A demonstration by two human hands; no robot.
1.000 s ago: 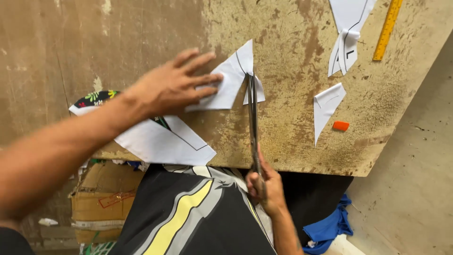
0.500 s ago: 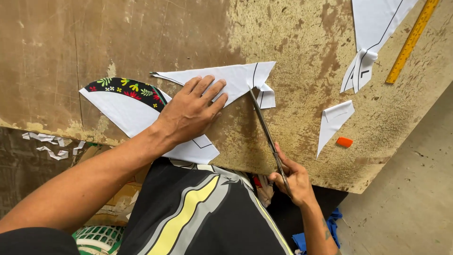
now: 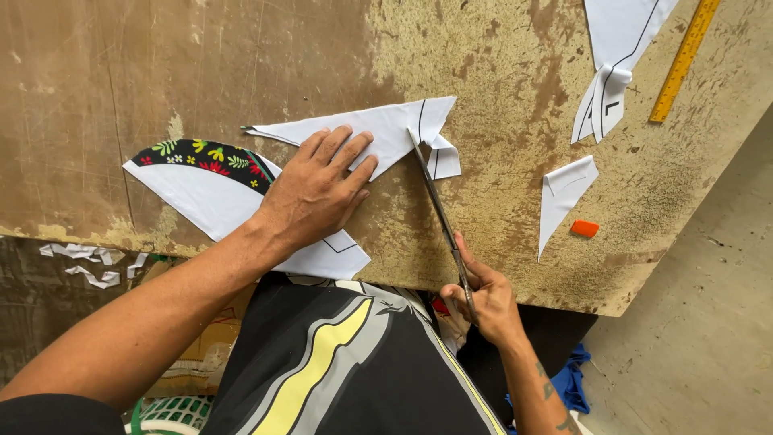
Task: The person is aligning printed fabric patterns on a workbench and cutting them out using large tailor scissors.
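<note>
The handles of the scissors are buried inside the right hand, so only the long blades show, and whether they stand apart or together at the tip is hard to make out where they meet the cloth. That hand's grip is clamped on the scissors, just past the near edge of the bench. The blades run up and to the left from it to the white cloth piece, which lies flat on the bench well ahead of the right hand. The left hand lies flat with fingers spread, pressing the cloth piece down just left of the blades; it grips nothing. Its palm covers part of a larger white piece with a flowered black edge. The yellow ruler is cut off by the top edge.
</note>
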